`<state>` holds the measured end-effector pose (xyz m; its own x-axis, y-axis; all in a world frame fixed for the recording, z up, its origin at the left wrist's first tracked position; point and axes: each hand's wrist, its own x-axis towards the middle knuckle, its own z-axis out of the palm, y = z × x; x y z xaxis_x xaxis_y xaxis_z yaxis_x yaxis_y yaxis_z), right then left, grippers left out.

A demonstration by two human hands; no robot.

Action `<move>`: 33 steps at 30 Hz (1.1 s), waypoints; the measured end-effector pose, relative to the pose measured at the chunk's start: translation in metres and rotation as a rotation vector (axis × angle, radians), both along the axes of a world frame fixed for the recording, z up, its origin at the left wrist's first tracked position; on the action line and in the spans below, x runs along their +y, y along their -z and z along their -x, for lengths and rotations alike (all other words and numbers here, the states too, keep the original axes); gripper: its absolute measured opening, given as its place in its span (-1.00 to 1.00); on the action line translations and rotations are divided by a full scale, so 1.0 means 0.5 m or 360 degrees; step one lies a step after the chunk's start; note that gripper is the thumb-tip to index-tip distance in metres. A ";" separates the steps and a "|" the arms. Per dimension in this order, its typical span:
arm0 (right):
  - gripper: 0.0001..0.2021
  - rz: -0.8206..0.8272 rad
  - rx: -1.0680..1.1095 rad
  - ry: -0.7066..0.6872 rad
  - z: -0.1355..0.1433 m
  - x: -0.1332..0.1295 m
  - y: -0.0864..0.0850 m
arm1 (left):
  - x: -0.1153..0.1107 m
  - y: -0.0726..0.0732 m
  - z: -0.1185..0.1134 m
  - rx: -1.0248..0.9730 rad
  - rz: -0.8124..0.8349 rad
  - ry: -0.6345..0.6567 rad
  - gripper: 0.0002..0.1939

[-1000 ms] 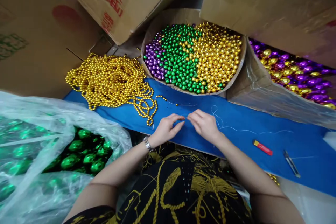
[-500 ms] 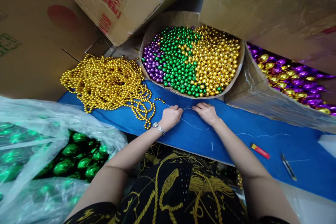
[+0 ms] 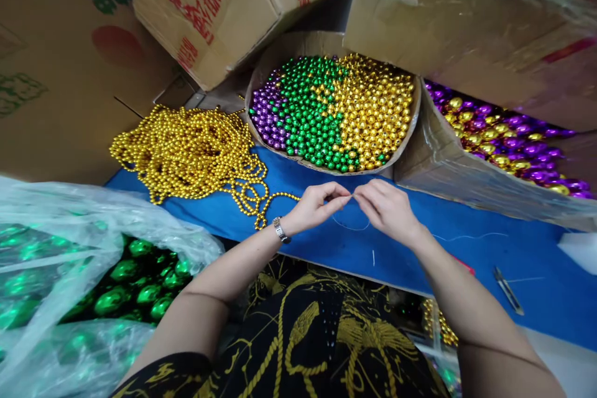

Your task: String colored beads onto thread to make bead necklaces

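Note:
My left hand and my right hand meet fingertip to fingertip over the blue table. Both are closed in a pinch on a thin clear thread, which sags in a loop below them. A strand of small gold beads runs from beside my left hand back to a heap of gold bead chain on the left. The exact spot where the fingers meet is too small to make out.
A cardboard bin holds purple, green and gold beads behind my hands. Another box has purple and gold balls. At right lie a cutter knife and a red item half behind my arm. A plastic bag of green balls stands left.
Both hands have moved to the right and come together, fingertips touching. The gold bead strand has been drawn rightward with the left hand. My right forearm now partly covers the red item.

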<state>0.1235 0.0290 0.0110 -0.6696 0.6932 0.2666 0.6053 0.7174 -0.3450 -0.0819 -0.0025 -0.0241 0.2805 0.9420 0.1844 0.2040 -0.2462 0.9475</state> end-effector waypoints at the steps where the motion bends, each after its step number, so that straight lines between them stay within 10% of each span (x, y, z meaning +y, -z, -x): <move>1: -0.76 0.0223 0.0180 0.0029 -0.006 -0.005 -0.005 | -0.001 -0.004 0.004 0.0000 -0.0018 -0.0020 -0.72; 7: -0.83 0.1201 0.1371 0.0114 -0.002 -0.046 0.027 | -0.013 0.012 0.020 -0.0159 -0.0017 -0.0301 -0.79; 16: -0.81 -0.0319 0.0021 -0.0268 0.034 -0.056 0.053 | -0.038 0.012 0.016 -0.0322 0.0199 -0.0147 -0.72; 25: -0.84 -0.0335 0.0167 -0.0187 0.022 -0.057 0.054 | -0.039 0.027 0.017 -0.0700 0.0587 -0.0162 -0.65; 33: -0.85 -0.0520 0.0073 -0.0074 0.014 -0.030 0.034 | -0.041 0.004 0.031 -0.0317 0.0436 0.0117 -0.70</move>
